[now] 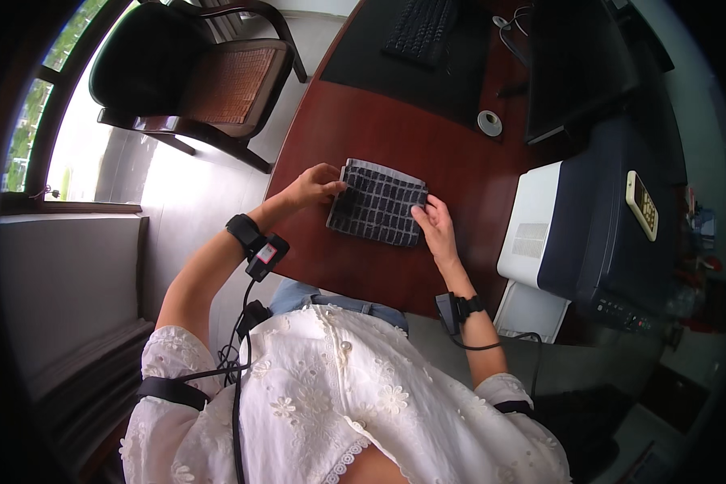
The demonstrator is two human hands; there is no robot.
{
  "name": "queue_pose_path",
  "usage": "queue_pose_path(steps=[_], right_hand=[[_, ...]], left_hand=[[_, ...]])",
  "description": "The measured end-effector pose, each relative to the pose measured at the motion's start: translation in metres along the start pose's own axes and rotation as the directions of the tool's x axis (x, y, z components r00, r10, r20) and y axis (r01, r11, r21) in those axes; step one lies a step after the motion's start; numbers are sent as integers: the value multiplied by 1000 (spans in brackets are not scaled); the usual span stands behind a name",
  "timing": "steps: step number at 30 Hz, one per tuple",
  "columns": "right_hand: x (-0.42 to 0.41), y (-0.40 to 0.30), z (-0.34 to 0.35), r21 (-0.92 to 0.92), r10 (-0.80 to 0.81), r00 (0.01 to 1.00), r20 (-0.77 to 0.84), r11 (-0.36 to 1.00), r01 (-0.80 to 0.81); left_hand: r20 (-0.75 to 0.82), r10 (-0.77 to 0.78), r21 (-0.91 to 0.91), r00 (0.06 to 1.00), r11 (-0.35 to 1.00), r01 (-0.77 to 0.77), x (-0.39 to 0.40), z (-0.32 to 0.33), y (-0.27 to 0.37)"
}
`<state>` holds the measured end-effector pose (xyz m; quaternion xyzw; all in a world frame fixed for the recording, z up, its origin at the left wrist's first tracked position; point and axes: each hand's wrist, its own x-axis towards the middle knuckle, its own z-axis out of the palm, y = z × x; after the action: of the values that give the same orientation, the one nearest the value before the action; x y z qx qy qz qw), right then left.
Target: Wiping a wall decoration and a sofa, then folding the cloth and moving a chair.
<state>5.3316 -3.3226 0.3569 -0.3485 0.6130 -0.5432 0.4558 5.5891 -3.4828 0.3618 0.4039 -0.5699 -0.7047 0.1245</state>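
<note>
A folded dark towel (pixel 380 204) with a light grid pattern and a pale border lies flat near the front of the reddish-brown wooden desk (pixel 363 124). My left hand (pixel 319 184) is at its upper left edge, with thumb and fingers about the edge. On the opposite side, my right hand (pixel 437 225) has its thumb on top of the towel's right edge and its fingers beside that edge. Whether any finger reaches under the cloth cannot be seen. Each wrist bears a strapped black device with a cable.
To the right stands a white and dark blue printer (pixel 593 218) with a phone-like device (pixel 642 206) on top. A keyboard (pixel 420 30) rests on a black desk mat (pixel 411 66), near a monitor (pixel 581 66). Past the desk's left edge is a wooden armchair (pixel 230 85).
</note>
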Motion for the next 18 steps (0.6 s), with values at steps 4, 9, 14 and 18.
queue_pose_path(steps=[4,9,14,18], right_hand=[[8,2,9,-171,42,998,-40,984,-48],[15,-15,14,-197,-10,999,-36,980,3],[17,-31,23,-738,-396,914,86,591,325],[24,-31,62,-639,-385,730,565,355,682]], left_hand=[[-74,67,-26,995,997,-69,5,0,-17],[-261,139,-23,955,988,-150,8,7,-12],[-397,435,519,808,833,-193,-4,0,3],[-505,401,746,764,648,154,-29,-39,-26]])
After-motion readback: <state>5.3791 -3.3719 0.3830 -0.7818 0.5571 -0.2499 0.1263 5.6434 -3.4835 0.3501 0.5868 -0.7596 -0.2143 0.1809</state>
